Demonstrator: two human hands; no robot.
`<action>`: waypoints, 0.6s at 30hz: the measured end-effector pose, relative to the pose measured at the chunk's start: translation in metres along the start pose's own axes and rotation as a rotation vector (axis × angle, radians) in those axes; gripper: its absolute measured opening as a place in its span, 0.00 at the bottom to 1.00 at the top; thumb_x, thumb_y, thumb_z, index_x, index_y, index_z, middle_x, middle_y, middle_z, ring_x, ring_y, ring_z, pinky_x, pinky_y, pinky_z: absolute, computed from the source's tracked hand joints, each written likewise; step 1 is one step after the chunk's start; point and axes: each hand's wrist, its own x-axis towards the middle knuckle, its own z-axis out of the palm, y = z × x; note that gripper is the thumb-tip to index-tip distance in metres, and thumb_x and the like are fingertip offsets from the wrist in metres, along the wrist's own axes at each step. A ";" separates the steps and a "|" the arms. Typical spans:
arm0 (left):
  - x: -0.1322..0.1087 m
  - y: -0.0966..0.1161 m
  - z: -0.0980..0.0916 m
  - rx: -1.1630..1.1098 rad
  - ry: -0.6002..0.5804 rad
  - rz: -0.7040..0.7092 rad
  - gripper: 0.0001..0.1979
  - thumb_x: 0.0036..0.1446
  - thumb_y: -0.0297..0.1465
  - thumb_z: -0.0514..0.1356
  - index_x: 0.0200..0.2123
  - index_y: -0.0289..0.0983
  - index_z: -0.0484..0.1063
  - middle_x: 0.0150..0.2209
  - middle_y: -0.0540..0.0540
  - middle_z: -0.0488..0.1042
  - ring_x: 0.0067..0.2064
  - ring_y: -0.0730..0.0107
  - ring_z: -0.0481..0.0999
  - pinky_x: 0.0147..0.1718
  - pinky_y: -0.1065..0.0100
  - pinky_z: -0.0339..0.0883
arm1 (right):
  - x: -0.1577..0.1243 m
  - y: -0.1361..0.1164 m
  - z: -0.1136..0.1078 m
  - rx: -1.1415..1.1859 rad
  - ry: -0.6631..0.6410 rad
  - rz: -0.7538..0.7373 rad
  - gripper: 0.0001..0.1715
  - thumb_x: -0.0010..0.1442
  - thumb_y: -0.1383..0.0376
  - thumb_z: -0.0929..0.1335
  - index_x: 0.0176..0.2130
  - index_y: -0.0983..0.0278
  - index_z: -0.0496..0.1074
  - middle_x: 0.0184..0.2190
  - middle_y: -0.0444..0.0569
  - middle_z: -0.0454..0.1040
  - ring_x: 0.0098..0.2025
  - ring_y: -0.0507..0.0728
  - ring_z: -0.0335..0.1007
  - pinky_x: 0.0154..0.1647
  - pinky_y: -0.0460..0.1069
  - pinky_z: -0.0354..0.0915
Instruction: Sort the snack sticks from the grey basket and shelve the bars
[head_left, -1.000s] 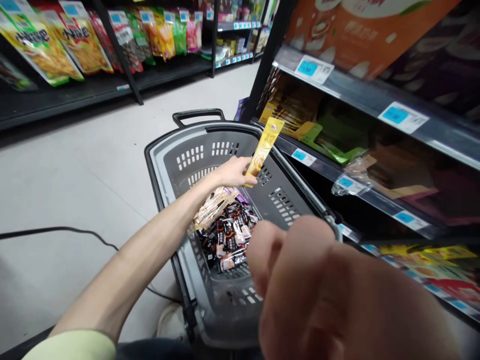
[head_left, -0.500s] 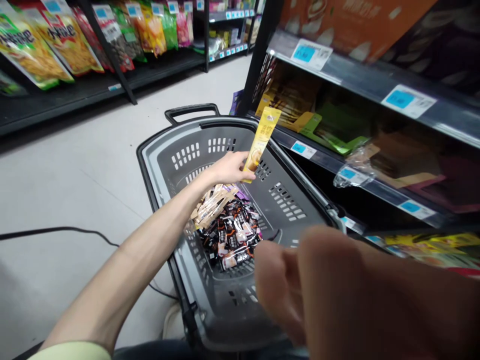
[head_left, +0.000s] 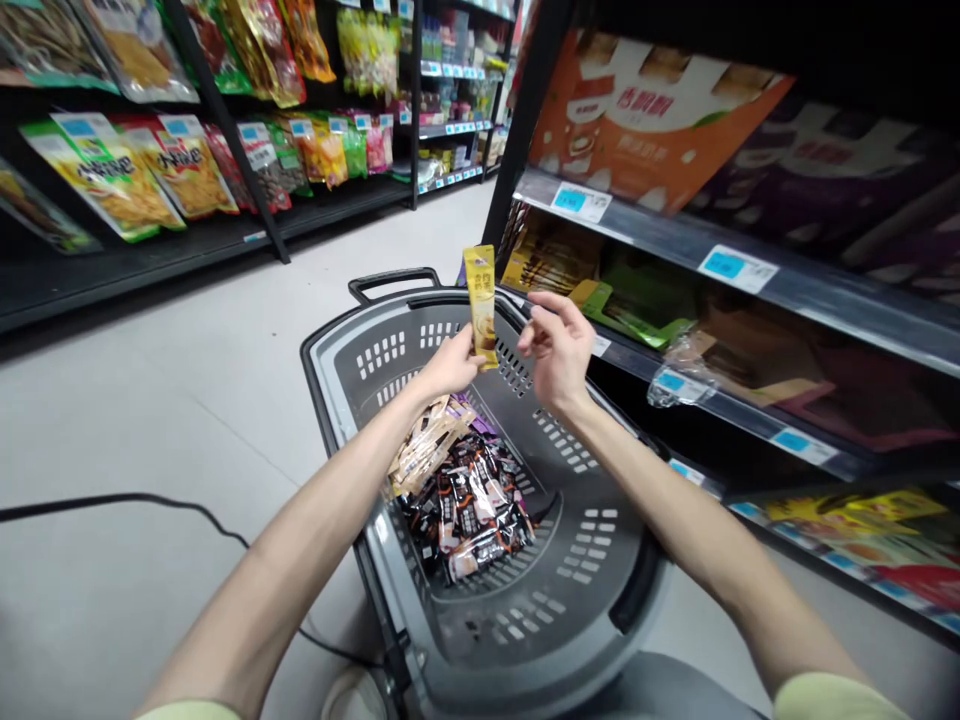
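Observation:
My left hand (head_left: 452, 362) grips a yellow stick sachet (head_left: 481, 305) by its lower end, upright over the grey shopping basket (head_left: 472, 640). To its right is my right hand (head_left: 562, 350), loosely curled with the fingers apart and nothing in them; it does not touch the sachet. On the basket floor lie several black-and-orange sachets (head_left: 476, 490) in a pile. A bundle of beige stick sachets (head_left: 429, 445) rests at their far left side, with a few purple ones (head_left: 484, 420) partly hidden behind.
At the right stands a black shelf rack (head_left: 645, 235) holding an orange carton (head_left: 637, 120) and brown and green packs. Snack bags (head_left: 112, 185) line the left shelves. A black cable (head_left: 150, 498) runs across the pale floor (head_left: 187, 420) left of the basket.
My right hand has moved from close to the camera out to beside the sachet. The sachet is now more upright, still in my left hand. The view has tilted up slightly.

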 end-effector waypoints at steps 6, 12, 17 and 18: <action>0.000 0.004 0.003 -0.117 -0.012 0.024 0.20 0.60 0.27 0.57 0.56 0.33 0.63 0.42 0.40 0.80 0.39 0.65 0.81 0.43 0.64 0.73 | 0.027 0.044 -0.023 -0.164 -0.228 0.122 0.25 0.52 0.44 0.73 0.38 0.61 0.77 0.29 0.44 0.77 0.27 0.51 0.67 0.25 0.46 0.64; -0.005 0.012 0.003 -0.087 0.048 0.049 0.22 0.61 0.31 0.59 0.58 0.35 0.65 0.36 0.44 0.82 0.34 0.66 0.81 0.38 0.66 0.72 | 0.022 0.054 -0.024 -0.126 -0.255 0.198 0.26 0.49 0.48 0.77 0.42 0.61 0.78 0.36 0.46 0.79 0.33 0.53 0.73 0.26 0.45 0.67; -0.005 0.012 0.002 -0.018 0.199 0.024 0.20 0.60 0.36 0.61 0.56 0.38 0.70 0.36 0.45 0.83 0.36 0.64 0.82 0.41 0.65 0.72 | 0.023 0.054 -0.026 -0.065 -0.266 0.306 0.33 0.40 0.50 0.80 0.43 0.61 0.76 0.38 0.47 0.80 0.34 0.54 0.75 0.29 0.46 0.71; -0.005 0.012 0.002 0.007 0.236 0.023 0.19 0.60 0.36 0.61 0.54 0.39 0.71 0.37 0.45 0.83 0.38 0.63 0.82 0.42 0.65 0.72 | 0.023 0.054 -0.025 -0.060 -0.246 0.308 0.33 0.39 0.51 0.81 0.42 0.62 0.76 0.36 0.47 0.80 0.33 0.53 0.74 0.30 0.46 0.71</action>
